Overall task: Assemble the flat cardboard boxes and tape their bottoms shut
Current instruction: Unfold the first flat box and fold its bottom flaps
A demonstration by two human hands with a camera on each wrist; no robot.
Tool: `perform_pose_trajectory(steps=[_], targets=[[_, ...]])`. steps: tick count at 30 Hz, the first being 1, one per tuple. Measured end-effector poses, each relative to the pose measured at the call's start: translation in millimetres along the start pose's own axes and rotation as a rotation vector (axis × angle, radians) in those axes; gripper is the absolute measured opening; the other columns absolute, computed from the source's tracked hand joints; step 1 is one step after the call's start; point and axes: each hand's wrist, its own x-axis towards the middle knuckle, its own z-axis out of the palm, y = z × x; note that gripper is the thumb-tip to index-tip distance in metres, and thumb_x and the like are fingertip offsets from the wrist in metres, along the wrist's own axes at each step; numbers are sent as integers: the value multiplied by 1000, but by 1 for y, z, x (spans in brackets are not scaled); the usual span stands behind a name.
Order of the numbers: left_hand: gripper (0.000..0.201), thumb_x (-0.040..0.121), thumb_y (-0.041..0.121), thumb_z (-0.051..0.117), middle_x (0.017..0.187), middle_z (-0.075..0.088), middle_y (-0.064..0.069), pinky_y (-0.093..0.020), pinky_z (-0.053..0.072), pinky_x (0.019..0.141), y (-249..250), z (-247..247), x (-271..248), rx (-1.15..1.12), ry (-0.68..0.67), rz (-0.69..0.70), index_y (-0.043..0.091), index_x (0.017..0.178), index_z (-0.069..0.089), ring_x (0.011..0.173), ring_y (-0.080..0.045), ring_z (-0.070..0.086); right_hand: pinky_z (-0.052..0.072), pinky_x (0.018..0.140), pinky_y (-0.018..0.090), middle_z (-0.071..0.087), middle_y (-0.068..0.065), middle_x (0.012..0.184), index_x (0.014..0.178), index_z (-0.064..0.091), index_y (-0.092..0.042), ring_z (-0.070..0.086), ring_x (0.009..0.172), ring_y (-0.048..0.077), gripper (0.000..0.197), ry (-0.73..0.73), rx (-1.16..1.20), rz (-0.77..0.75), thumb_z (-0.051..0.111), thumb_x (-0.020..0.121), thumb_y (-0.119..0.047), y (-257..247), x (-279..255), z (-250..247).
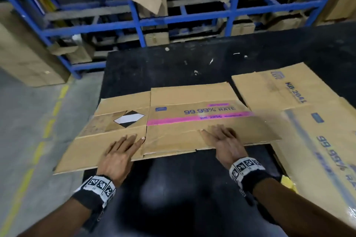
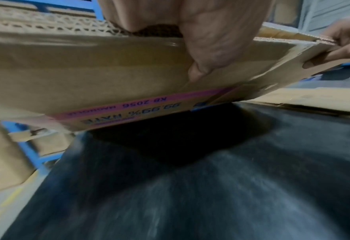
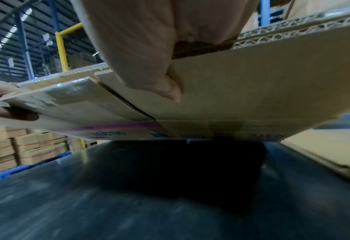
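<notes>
At the near left edge of the flat box (image 1: pixel 173 121), the left hand (image 1: pixel 119 156) pinches a flap, fingers on top, thumb beneath. The box is lifted at its near edge above the black table (image 1: pixel 173 63). Further right, the right hand (image 1: pixel 223 142) pinches the same edge. At far right lies a stack of flat boxes (image 1: pixel 308 113). An uneven pull could buckle the creased flap or slip it free.
</notes>
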Motion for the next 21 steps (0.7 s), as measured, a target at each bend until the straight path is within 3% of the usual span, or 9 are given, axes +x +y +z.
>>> perform_pose_trajectory(steps=[4,7,13,15,17,20,21], targets=[[111,62,3,75,157,50,3,-53,49,109,-20,45,-50,-61,-83,-107,41,157,30,139,-31,53,45,102,45,62,-2,132,133,64,-25,58,123,30,85,-62,68,-50,77,52,-4,-39,5,37],[106,67,0,67,161,44,2,-52,42,115,-19,71,-64,-88,-133,-135,41,158,31,145,-31,46,40,108,48,55,0,142,140,58,-23,51,132,32,86,-140,112,-36,76,57,-5,-46,-1,64],[100,73,1,60,166,32,1,-48,27,124,-7,96,-45,-132,-168,-119,40,160,28,153,-31,32,20,121,47,26,-5,164,157,30,-32,24,150,29,91,-281,122,37,69,76,-21,-27,-18,94],[102,75,2,62,168,28,-1,-48,24,125,-8,101,-32,-166,-189,-102,40,161,24,154,-31,29,22,121,47,22,-4,165,158,27,-33,21,151,27,92,-308,137,34,66,74,-26,-14,-22,101],[99,81,18,72,168,23,-2,-49,23,126,-11,103,-21,-203,-235,-101,42,161,19,154,-31,26,27,119,50,22,-3,165,157,26,-33,21,151,28,94,-317,154,38,69,73,-34,-3,-24,107],[111,71,74,71,167,17,-1,-53,26,124,-8,99,-11,-244,-317,-98,50,160,9,154,-31,23,23,120,52,12,-6,164,157,21,-36,13,152,26,100,-392,131,131,74,74,-52,12,-25,108],[117,66,84,67,166,15,0,-56,26,123,-3,96,-10,-254,-335,-100,52,159,5,154,-31,21,23,119,53,10,-7,164,157,21,-36,11,151,26,101,-398,129,156,75,73,-56,16,-26,108]])
